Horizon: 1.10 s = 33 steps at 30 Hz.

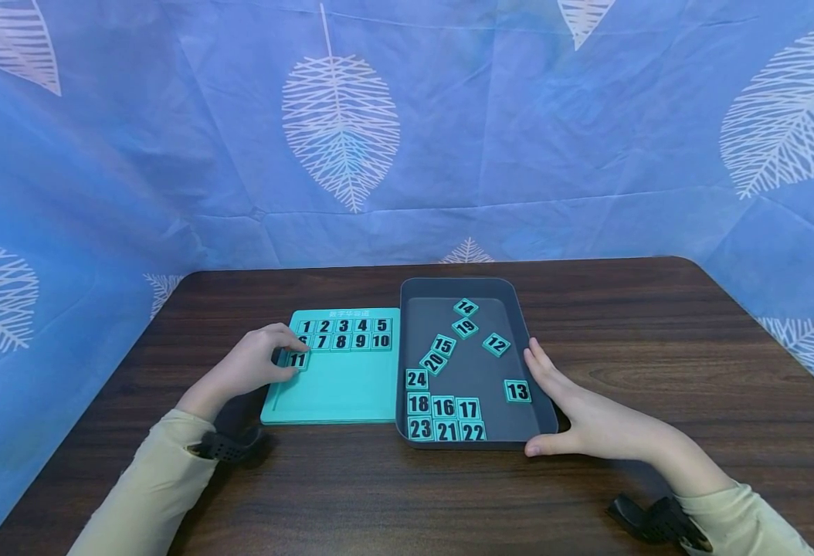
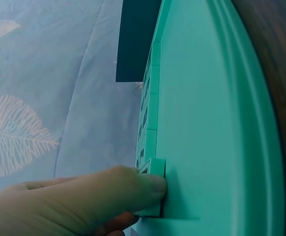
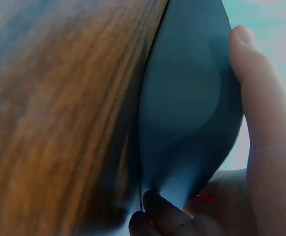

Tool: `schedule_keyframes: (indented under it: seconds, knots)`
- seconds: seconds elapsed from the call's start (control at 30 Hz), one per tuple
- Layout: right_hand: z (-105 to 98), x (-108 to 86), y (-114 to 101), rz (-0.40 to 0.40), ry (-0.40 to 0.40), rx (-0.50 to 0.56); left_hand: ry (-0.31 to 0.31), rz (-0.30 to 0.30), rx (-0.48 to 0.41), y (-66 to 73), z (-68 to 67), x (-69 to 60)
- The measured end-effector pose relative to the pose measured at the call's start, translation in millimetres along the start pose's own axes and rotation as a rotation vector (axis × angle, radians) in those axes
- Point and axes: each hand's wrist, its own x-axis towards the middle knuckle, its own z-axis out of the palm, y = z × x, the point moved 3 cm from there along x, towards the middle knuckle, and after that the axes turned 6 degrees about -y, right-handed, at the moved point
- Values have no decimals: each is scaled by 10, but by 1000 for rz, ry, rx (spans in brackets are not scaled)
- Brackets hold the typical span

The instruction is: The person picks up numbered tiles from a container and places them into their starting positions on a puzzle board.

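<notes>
My left hand (image 1: 263,357) pinches a small turquoise tile numbered 11 (image 1: 299,361) between thumb and fingers. The tile stands at the left of the turquoise board (image 1: 344,390), just under rows of tiles numbered 1 to 10. In the left wrist view, the thumb presses the side of the tile (image 2: 157,169) against the row. My right hand (image 1: 574,421) rests on the dark grey tray (image 1: 486,371), its fingers fairly straight along the right wall and its thumb at the near right corner. The right wrist view shows the tray's outer wall (image 3: 187,93) between thumb and fingers.
Several loose numbered tiles lie in the tray, including 14, 12 (image 1: 496,344) and 13 (image 1: 517,391), with others lined up at its near left. Board and tray stand side by side on a dark wooden table (image 1: 379,494). Behind hangs a blue leaf-print cloth (image 1: 483,154).
</notes>
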Motion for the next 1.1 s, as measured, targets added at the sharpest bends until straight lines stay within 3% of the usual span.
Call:
schedule_keyframes:
  seconds: [0.57, 1.1]
  knots:
    - [1, 7, 8, -2, 1, -6, 28, -7, -23, -29, 5, 1]
    - [3, 1, 11, -6, -4, 7, 12, -21, -12, 3, -25, 11]
